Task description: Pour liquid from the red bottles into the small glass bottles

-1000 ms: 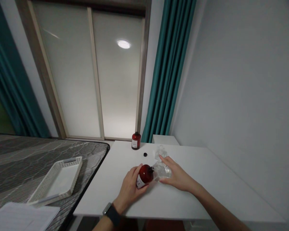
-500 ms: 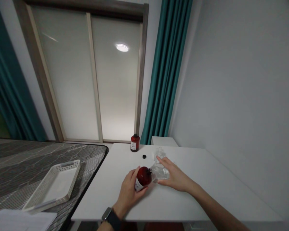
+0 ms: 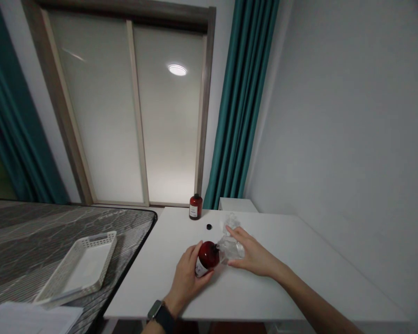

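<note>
My left hand [image 3: 187, 271] is wrapped round a dark red bottle [image 3: 209, 254] with a white label. The bottle is tilted, its dark neck pointing right. Against that neck lies the mouth of a clear, crinkled plastic container [image 3: 231, 248], which my right hand [image 3: 251, 253] grips between thumb and fingers. Whether liquid passes between the two cannot be made out. A small black cap [image 3: 209, 227] rests on the white table [image 3: 153, 278] beyond the bottle. Just behind the right fingers sits another clear, crumpled plastic piece [image 3: 232, 220].
A second red bottle [image 3: 195, 207] with a black top stands upright at the table's far edge. To the left, a white basket [image 3: 80, 266] and white papers [image 3: 31, 319] lie on a grey patterned surface [image 3: 132, 232]. A wall [image 3: 351, 139] borders the right side.
</note>
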`<state>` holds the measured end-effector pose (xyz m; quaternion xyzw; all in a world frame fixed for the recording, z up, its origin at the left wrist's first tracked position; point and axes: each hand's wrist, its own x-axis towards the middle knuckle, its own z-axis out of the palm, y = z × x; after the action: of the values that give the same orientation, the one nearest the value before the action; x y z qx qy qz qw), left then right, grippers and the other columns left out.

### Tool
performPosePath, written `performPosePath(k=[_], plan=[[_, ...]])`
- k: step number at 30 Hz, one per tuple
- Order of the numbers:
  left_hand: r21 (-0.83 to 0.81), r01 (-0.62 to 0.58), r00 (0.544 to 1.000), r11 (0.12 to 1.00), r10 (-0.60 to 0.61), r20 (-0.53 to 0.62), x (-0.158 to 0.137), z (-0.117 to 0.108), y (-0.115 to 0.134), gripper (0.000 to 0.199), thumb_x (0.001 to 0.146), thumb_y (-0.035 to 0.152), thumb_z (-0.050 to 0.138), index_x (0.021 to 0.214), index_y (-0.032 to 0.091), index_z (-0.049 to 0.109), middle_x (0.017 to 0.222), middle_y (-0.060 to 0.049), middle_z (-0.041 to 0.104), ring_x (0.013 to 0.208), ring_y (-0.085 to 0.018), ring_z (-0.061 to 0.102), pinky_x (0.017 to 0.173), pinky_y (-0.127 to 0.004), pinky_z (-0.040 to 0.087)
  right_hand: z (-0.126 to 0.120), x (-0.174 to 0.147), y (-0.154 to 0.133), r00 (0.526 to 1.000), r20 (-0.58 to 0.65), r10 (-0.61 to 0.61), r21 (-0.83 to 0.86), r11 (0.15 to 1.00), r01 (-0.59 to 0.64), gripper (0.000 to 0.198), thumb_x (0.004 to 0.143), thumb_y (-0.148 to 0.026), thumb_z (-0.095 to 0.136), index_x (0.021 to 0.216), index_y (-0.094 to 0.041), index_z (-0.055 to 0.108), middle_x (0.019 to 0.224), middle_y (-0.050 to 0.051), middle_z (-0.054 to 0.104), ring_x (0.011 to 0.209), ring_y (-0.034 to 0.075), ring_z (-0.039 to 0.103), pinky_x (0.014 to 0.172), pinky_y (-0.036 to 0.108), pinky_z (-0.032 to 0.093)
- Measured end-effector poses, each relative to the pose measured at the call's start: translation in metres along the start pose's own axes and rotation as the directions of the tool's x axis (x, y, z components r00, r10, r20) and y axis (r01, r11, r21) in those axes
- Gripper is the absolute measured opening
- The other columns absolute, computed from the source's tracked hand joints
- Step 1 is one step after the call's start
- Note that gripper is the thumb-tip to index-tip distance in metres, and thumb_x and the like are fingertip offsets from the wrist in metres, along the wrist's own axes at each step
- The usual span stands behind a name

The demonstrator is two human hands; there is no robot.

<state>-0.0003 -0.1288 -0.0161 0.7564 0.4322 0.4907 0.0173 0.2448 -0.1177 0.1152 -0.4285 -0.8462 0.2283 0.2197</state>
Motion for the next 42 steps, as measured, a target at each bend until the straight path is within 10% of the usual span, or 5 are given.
performPosePath(k=[42], plan=[[-0.082,0.061,0.998,0.995,-0.060,0.013,0.0005,-0.0065,0.0042,0.080,0.076,0.021,0.073,0.147,0.020,0.038,0.126,-0.015,0.063,0.112,-0.031,0.065,0.095,-0.046,0.056,-0.0018,0.0055,-0.0087,0.998,0.016,-0.061,-0.035,0.997,0.062,0.095,0.077,-0.031,0.080,0.157,-0.026,0.029,0.135,0.011,0.052,0.127,0.028,0.051,0.115,0.047,0.036]])
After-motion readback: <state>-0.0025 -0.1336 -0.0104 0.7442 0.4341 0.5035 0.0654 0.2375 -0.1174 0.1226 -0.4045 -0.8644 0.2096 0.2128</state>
